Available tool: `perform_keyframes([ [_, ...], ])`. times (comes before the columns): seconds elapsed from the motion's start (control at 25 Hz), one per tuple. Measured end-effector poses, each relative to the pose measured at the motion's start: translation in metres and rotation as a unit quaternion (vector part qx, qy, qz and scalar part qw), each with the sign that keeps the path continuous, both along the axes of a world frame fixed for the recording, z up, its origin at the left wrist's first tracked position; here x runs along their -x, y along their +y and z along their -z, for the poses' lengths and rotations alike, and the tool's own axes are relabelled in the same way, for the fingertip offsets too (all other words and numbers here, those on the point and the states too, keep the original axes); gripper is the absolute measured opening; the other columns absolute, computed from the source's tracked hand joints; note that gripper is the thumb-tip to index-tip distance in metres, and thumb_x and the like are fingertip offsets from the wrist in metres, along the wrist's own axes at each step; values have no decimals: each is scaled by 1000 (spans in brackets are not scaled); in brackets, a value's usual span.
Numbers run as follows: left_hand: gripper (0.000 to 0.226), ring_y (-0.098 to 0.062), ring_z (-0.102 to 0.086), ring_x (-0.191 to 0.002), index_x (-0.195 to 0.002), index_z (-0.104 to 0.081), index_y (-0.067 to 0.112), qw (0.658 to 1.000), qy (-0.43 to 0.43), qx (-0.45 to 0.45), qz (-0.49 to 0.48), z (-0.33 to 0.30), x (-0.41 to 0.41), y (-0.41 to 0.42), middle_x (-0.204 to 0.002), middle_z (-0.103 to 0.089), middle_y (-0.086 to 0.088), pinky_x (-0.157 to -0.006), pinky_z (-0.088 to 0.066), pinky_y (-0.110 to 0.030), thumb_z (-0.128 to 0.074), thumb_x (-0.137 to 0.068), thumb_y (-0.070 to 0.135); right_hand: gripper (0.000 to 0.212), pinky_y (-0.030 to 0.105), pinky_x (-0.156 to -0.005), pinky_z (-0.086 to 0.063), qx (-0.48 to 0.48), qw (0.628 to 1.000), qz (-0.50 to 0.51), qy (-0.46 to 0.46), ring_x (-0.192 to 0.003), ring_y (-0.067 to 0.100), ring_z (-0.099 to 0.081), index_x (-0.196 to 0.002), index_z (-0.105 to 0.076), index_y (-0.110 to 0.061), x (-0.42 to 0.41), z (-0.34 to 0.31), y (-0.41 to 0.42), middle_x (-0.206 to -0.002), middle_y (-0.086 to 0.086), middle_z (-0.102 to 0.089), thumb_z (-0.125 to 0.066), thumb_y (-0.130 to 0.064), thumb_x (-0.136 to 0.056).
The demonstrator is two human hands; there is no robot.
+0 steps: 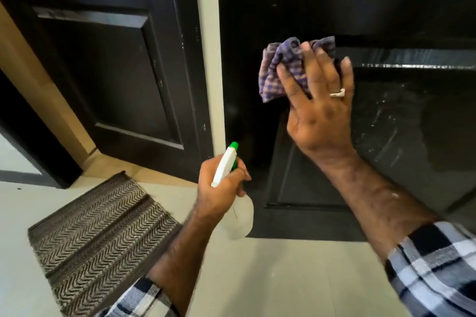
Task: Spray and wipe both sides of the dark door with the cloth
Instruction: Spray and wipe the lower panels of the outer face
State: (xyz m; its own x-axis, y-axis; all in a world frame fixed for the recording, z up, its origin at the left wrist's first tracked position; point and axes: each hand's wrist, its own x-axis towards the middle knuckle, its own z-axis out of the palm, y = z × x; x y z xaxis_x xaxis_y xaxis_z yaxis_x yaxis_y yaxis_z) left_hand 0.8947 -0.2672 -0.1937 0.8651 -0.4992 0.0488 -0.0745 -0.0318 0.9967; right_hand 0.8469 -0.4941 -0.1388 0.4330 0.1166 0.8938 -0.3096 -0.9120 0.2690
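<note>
At the far left a second dark panelled door (108, 72) is seen, with a brown woven herringbone doormat (103, 234) lying on the pale floor below it. Right of the mat, a translucent plastic spray bottle with a white head and green nozzle (226, 165) is gripped by the left hand (221, 188), fingers curled round its neck and trigger; the nozzle is pointed up toward the dark door (386, 8). A pale door frame (208, 59) is set between the two doors. Further right, a crumpled purple-and-white checked cloth (286, 67) is pressed against the dark door's rail by the right hand (322, 100), its fingers spread nearly straight over the fabric. Wet streaks are visible on the recessed panel just right of and below that hand. The unwiped spray is therefore judged to lie rightward and downward of the cloth, nearer the right hand.
</note>
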Motion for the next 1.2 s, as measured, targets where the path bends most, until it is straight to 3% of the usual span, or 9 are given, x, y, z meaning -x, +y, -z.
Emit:
perform_keyframes([
  [0.08, 37, -16, -62, -58, -79, -71, 35, 1000, 4, 8, 18, -7, 6, -9, -79, -69, -11, -59, -58, -31, -71, -90, 0, 62, 63, -130, -23, -23, 999, 13, 19, -159, 44, -31, -162, -48, -19, 9, 32, 9, -169, 24, -36, -58, -5, -102],
  [0.16, 35, -18, -62, -60, -91, -71, 39, 999, 28, 14, 26, -8, 12, -10, -83, -69, -15, -61, -59, -33, -73, -89, 4, 68, 59, -132, -21, 28, 990, -6, 141, -159, 43, -33, -161, -49, -17, 35, 86, 3, -169, 24, -37, -61, -2, -96],
  [0.28, 33, -19, -65, -61, -111, -66, 20, 998, 44, 17, 37, -13, 16, -5, -89, -69, -18, -59, -59, -32, -76, -80, 18, 61, 53, -128, -32, 60, 968, -57, 236, -143, 43, -53, -154, -56, -14, 69, 73, -4, -158, 20, -53, -61, -5, -94],
  [0.4, 25, -14, -64, -57, -89, -63, 28, 999, 12, 12, 49, -31, 14, -10, -75, -70, -8, -58, -60, -30, -73, -91, 6, 44, 51, -102, -53, -30, 996, -72, 46, -118, 42, -63, -144, -64, -4, 47, -25, 14, -136, 23, -63, -61, -9, -101],
  [0.48, 27, -14, -66, -62, -93, -57, 34, 998, 14, 9, 57, -44, 15, -16, -75, -70, -3, -62, -61, -31, -73, -95, 13, 36, 48, -89, -49, -50, 997, -9, -63, -109, 37, -63, -136, -69, -8, 27, -76, 22, -127, 20, -64, -63, -19, -102],
  [0.6, 28, -16, -65, -66, -89, -53, 35, 997, -9, -16, 71, -53, 14, -25, -77, -64, -5, -69, -64, -37, -73, -95, 16, 32, 47, -80, -43, -50, 994, 30, -92, -99, 36, -61, -129, -71, -8, 4, -62, 22, -116, 17, -67, -65, -25, -103],
  [0.84, 29, -18, -66, -64, -91, -57, 32, 999, 17, -14, 45, -34, 20, -21, -71, -70, 0, -62, -61, -33, -75, -92, 10, 36, 48, -78, -44, 25, 989, 20, 145, -93, 37, -58, -130, -71, -8, 45, 117, 11, -114, 15, -64, -59, -15, -97],
  [0.96, 36, -20, -68, -65, -110, -54, 32, 995, 43, -45, 75, -32, 25, -12, -95, -74, -9, -60, -59, -26, -77, -90, 13, 38, 43, -81, -48, 12, 960, 14, 280, -101, 29, -54, -113, -78, -24, 65, 143, 6, -112, 4, -66, -65, -22, -77],
  [1.2, 9, -18, -58, -49, -94, -67, 11, 995, -13, 16, 99, -53, 16, -24, -81, -73, -16, -52, -55, -29, -72, -94, 4, 41, 54, -88, -50, -117, 990, 33, -69, -105, 42, -59, -125, -73, -14, 58, -28, -21, -121, 17, -64, -66, -3, -85],
])
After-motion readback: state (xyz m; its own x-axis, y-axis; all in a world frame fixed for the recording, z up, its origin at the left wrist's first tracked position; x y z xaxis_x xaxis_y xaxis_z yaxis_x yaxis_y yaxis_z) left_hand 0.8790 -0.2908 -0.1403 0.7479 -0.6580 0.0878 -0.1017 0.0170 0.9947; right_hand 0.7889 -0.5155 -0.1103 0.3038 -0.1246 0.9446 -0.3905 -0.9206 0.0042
